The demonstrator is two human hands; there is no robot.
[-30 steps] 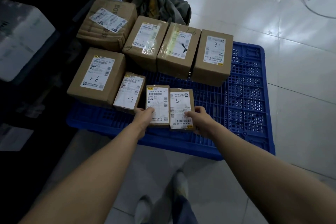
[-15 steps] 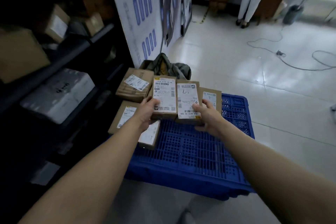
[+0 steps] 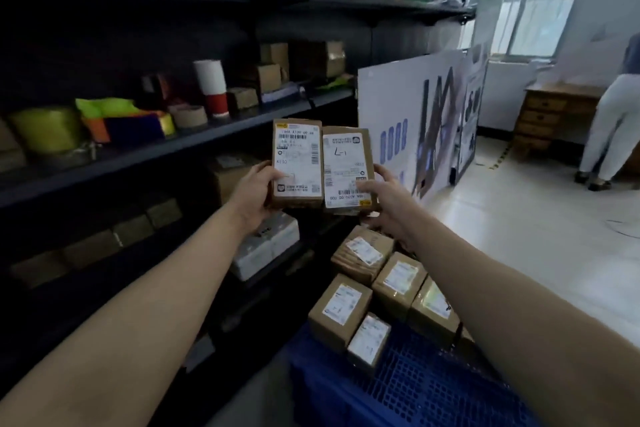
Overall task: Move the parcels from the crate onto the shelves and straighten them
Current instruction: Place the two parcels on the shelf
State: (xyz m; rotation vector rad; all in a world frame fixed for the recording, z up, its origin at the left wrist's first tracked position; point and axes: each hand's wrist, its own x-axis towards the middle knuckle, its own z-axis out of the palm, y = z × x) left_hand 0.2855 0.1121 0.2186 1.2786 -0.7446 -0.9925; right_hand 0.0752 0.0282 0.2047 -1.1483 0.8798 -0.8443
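Observation:
Two small flat cardboard parcels with white labels are held up side by side in front of the dark shelves (image 3: pixel 194 146). My left hand (image 3: pixel 252 194) grips the left parcel (image 3: pixel 297 163) by its lower left edge. My right hand (image 3: pixel 384 198) grips the right parcel (image 3: pixel 347 170), marked L-1, at its lower right corner. Below them, several more brown parcels (image 3: pixel 339 312) lie on the blue plastic crate (image 3: pixel 408 388) on the floor.
The middle shelf carries tape rolls (image 3: pixel 189 116), a red and white cup (image 3: pixel 212 87) and small boxes. A white package (image 3: pixel 266 246) and brown boxes sit on lower shelves. A white printed board (image 3: pixel 398 121) leans at the shelf end. A person (image 3: pixel 613 125) stands far right by a wooden drawer unit (image 3: pixel 550 118).
Both hands lifted the two small parcels off the crate and raised them up toward the shelves. My view swung up from the floor to the shelving.

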